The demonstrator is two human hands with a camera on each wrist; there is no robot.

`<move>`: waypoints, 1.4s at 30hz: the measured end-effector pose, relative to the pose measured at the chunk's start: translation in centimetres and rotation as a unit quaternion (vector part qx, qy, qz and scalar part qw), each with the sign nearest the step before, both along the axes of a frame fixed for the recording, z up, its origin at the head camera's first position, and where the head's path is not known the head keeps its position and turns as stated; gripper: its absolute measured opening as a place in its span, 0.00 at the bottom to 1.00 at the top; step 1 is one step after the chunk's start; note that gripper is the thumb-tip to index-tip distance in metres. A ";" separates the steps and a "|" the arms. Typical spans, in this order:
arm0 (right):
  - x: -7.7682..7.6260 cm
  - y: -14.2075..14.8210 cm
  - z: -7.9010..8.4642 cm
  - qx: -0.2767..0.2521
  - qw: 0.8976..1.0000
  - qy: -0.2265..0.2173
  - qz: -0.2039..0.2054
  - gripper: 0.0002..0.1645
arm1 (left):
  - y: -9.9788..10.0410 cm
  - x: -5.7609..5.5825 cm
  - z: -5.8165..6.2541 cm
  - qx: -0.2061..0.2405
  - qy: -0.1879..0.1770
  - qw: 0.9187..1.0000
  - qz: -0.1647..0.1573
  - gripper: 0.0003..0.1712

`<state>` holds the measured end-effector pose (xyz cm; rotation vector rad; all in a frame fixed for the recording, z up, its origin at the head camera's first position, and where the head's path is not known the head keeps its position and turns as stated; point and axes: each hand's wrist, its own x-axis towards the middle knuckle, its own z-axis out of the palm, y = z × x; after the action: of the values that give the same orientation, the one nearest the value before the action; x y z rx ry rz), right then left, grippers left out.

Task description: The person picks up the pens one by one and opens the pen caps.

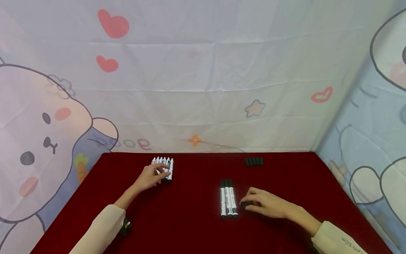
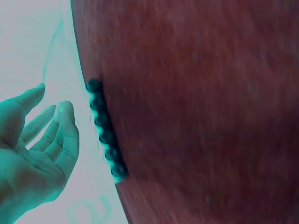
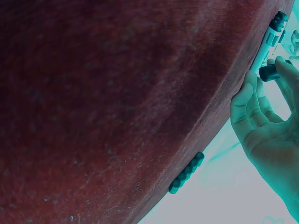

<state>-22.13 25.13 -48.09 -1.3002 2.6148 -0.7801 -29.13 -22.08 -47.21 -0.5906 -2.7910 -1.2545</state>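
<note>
My left hand [image 1: 152, 174] hovers at a row of several white markers [image 1: 171, 167] with pale tapered tips, at the table's back left. In the left wrist view its fingers are loosely bent, thumb apart, gripping nothing; the markers' black ends [image 2: 106, 136] line up beside it. Between thumb and fingers, my right hand [image 1: 266, 203] pinches a small black marker cap [image 3: 269, 73]. Just left of that hand lie three white markers with black caps [image 1: 227, 201], side by side, caps pointing to the back.
A row of several black caps [image 1: 254, 161] lies at the back right of the dark red tablecloth [image 1: 190, 225]. A printed curtain [image 1: 203, 70] hangs behind the table's back edge and along both sides. Something small and dark [image 1: 125, 226] shows by the left sleeve.
</note>
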 end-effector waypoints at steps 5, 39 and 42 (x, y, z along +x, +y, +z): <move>0.0 0.2 0.2 0.004 1.000 -0.012 -0.003 0.19 | 1.8 0.8 0.0 -0.009 -0.009 0.999 -0.044 0.22; -0.9 1.6 0.5 0.023 0.999 -0.008 -0.040 0.19 | 13.4 4.1 -1.0 0.015 -0.088 0.974 -0.209 0.28; -1.1 1.9 0.6 0.021 0.999 -0.008 -0.041 0.20 | 14.2 4.3 -1.3 0.020 -0.097 0.972 -0.214 0.29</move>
<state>-23.24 26.98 -47.49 -1.1771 2.6723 -0.7396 -24.85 -7.90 -48.48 -1.1783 -2.8806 -1.5055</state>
